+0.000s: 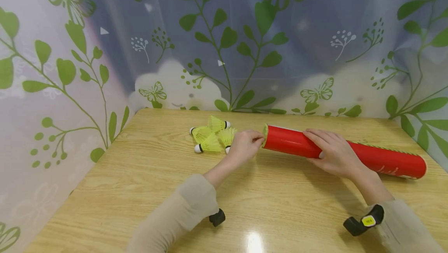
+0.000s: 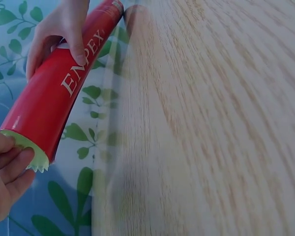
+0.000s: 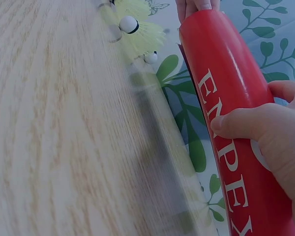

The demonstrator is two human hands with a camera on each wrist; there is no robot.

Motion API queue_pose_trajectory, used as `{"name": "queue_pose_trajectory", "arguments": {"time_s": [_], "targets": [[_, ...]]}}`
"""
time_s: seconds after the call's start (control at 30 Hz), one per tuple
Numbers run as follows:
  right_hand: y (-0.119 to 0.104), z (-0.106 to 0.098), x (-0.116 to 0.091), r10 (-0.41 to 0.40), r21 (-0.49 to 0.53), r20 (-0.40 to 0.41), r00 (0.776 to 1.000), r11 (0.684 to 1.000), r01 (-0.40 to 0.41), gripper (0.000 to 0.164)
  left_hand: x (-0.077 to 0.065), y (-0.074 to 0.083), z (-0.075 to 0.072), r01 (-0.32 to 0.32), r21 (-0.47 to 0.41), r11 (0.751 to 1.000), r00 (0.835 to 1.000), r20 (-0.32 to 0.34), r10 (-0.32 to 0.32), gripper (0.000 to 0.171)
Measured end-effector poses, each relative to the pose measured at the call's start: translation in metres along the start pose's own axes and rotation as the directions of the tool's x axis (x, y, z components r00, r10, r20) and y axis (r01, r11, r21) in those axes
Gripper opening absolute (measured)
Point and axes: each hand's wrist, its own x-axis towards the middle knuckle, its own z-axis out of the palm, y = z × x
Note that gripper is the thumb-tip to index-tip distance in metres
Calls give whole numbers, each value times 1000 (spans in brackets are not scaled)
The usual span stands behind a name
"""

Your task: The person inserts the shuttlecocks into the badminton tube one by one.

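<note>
A long red shuttlecock tube with white lettering is held at a slant above the table, its open end to the left. My right hand grips the tube around its middle, thumb on the near side in the right wrist view. At the open end, my left hand pinches the yellow-green skirt rim of a shuttlecock that sits in the mouth. The rest of that shuttlecock is hidden inside the tube. Just left of this hand, several yellow shuttlecocks with white heads lie in a loose group.
The wood-grain table runs back to a curtain printed with leaves and butterflies, which also hangs along both sides. A black wrist-worn device sits at the right cuff, another at the left cuff.
</note>
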Motion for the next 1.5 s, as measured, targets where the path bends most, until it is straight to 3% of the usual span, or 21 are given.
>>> {"name": "queue_pose_trajectory", "arguments": {"time_s": [0.13,0.27,0.37,0.43,0.77,0.83,0.93,1.07,1.33,1.5], "targets": [[1,0,-1,-2,17,-5,1000,1000,2,82,0,0,1,-12,1,1000,1000,21,12,13],[2,1,-2,-9,35,-12,1000,999,9,62,1,-1,1,-6,-12,1000,999,53,6,14],[3,2,-2,-10,39,-17,1000,999,10,70,1,-2,1,11,-29,1000,997,73,-9,15],[3,3,-3,-8,38,-14,1000,999,9,64,2,-3,1,11,-35,999,997,82,-8,15],[2,2,-3,-3,22,-18,1000,1000,3,70,3,-7,2,-32,-55,998,991,131,39,17],[2,2,-3,0,14,-14,1000,1000,0,82,3,-8,2,-43,-56,998,990,134,50,16],[2,2,-3,1,16,-12,1000,1000,-1,81,4,-8,1,-48,-49,998,989,135,54,16],[3,1,-3,-3,34,-14,1000,999,4,61,4,-7,1,-14,-56,998,989,144,22,17],[2,2,-4,-8,39,-34,999,999,9,70,4,-8,0,97,-95,991,980,183,-78,18],[2,2,-3,-14,37,-37,999,999,16,70,3,-8,-1,80,-94,992,978,202,-60,19]]}}
